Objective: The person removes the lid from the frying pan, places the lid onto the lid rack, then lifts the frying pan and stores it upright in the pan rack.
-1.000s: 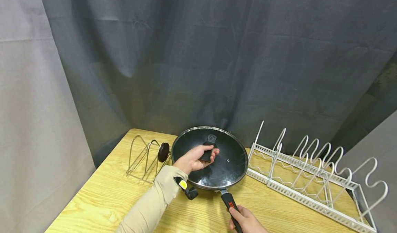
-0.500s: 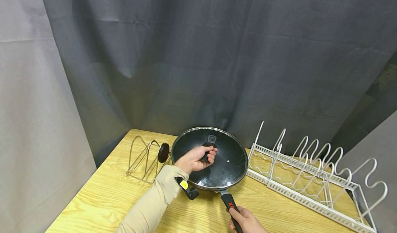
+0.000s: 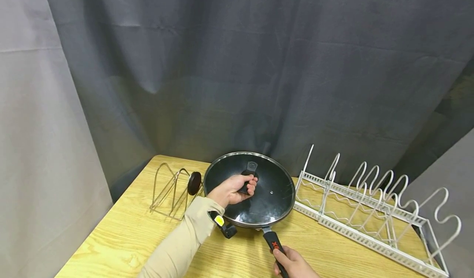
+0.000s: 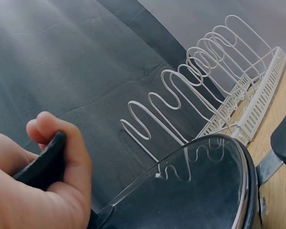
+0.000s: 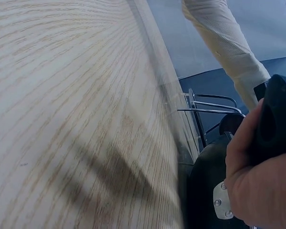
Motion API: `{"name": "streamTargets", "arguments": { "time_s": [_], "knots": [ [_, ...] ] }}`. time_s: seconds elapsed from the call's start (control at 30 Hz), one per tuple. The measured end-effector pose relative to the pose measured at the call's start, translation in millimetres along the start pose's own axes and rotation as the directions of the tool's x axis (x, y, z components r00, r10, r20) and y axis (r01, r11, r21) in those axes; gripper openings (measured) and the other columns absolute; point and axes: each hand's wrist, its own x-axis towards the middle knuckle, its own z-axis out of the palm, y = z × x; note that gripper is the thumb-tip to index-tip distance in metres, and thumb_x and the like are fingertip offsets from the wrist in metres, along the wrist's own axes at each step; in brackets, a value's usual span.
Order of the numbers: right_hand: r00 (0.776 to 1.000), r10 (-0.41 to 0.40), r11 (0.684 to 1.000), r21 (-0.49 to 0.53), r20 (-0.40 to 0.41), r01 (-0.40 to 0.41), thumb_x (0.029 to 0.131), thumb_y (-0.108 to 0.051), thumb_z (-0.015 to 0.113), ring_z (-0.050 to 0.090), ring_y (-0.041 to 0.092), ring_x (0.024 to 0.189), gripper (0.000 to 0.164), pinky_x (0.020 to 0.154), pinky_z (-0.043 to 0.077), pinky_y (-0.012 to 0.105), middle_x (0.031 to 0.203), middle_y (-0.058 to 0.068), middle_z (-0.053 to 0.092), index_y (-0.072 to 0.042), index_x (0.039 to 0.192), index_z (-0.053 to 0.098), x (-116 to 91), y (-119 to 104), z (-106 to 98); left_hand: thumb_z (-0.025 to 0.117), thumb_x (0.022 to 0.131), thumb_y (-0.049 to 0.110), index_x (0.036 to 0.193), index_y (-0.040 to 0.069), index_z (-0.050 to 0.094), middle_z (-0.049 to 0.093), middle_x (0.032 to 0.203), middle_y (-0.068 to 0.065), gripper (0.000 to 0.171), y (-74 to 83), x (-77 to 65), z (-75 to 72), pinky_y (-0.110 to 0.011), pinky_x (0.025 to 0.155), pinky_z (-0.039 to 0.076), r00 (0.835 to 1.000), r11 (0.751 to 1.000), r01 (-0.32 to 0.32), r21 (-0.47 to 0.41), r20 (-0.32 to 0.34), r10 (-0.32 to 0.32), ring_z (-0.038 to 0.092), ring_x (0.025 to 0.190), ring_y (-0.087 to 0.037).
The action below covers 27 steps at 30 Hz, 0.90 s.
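A dark pan with a long black handle (image 3: 272, 240) stands on the wooden table, covered by a glass lid (image 3: 272, 204) with a metal rim. My left hand (image 3: 237, 189) grips the lid's black knob (image 3: 252, 167); in the left wrist view the fingers (image 4: 76, 157) curl round it. The lid appears seated on the pan. Low in the head view, my right hand (image 3: 294, 263) holds the pan handle, thumb on top near red lettering. From the right wrist, the pan's underside (image 5: 205, 191) and the riveted handle bracket (image 5: 222, 200) show close to that hand.
Left of the pan stands a small wire rack (image 3: 174, 191) with a dark oval knob (image 3: 194, 183) at its right side. A long white wire rack (image 3: 370, 216) with wavy dividers lies at the right. Behind the table (image 3: 122, 237) hangs a dark grey curtain (image 3: 222, 84).
My left fingers have closed more tightly round the lid knob since a second ago. The pan, the lid and my right hand stay in place; the head view shifts slightly.
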Motion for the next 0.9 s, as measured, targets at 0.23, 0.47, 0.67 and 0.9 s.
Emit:
{"name": "streamTargets", "arguments": {
  "time_s": [0.23, 0.47, 0.67, 0.9],
  "knots": [
    [1.000, -0.019, 0.999, -0.041, 0.002, 0.019, 0.104, -0.019, 0.034, 0.040, 0.008, 0.054, 0.028, 0.051, 0.035, 0.019, 0.069, -0.002, 0.052, 0.008, 0.107, 0.042, 0.6, 0.1, -0.1, 0.028, 0.104, 0.011, 0.088, 0.003, 0.042, 0.037, 0.063, 0.004, 0.023, -0.4, -1.0, -2.0, -0.012, 0.043, 0.032, 1.000, 0.999, -0.023, 0.038, 0.014, 0.023, 0.034, 0.049, -0.002],
    [0.999, -0.048, 0.993, -0.105, -0.017, 0.046, 0.103, -0.019, 0.036, 0.040, 0.009, 0.055, 0.024, 0.051, 0.035, 0.018, 0.069, -0.001, 0.052, 0.003, 0.100, 0.044, -1.2, -1.2, 0.4, 0.031, 0.104, 0.013, 0.087, 0.004, 0.043, 0.037, 0.063, 0.004, 0.023, 0.8, -4.2, 2.5, -0.013, 0.043, 0.032, 0.997, 0.986, -0.081, 0.145, 0.032, 0.077, 0.034, 0.048, -0.002],
    [0.999, -0.033, 0.992, -0.121, -0.021, 0.030, 0.103, -0.020, 0.036, 0.039, 0.006, 0.051, 0.024, 0.048, 0.036, 0.017, 0.069, -0.001, 0.054, 0.003, 0.100, 0.042, -2.6, -5.4, 0.8, 0.033, 0.104, 0.014, 0.088, 0.004, 0.044, 0.038, 0.064, 0.004, 0.022, 3.3, -12.0, 8.8, -0.014, 0.043, 0.033, 0.988, 0.957, -0.151, 0.247, 0.055, 0.142, 0.035, 0.047, -0.003],
    [1.000, -0.010, 0.997, -0.078, -0.007, 0.010, 0.103, -0.023, 0.037, 0.048, 0.009, 0.053, 0.026, 0.051, 0.041, 0.020, 0.073, 0.003, 0.058, 0.002, 0.101, 0.038, -4.1, -6.8, 1.0, 0.032, 0.105, 0.016, 0.091, 0.006, 0.045, 0.039, 0.065, 0.003, 0.021, 5.1, -25.0, 14.9, -0.016, 0.043, 0.034, 0.969, 0.904, -0.245, 0.350, 0.121, 0.216, 0.036, 0.048, -0.004]
  ]
}}
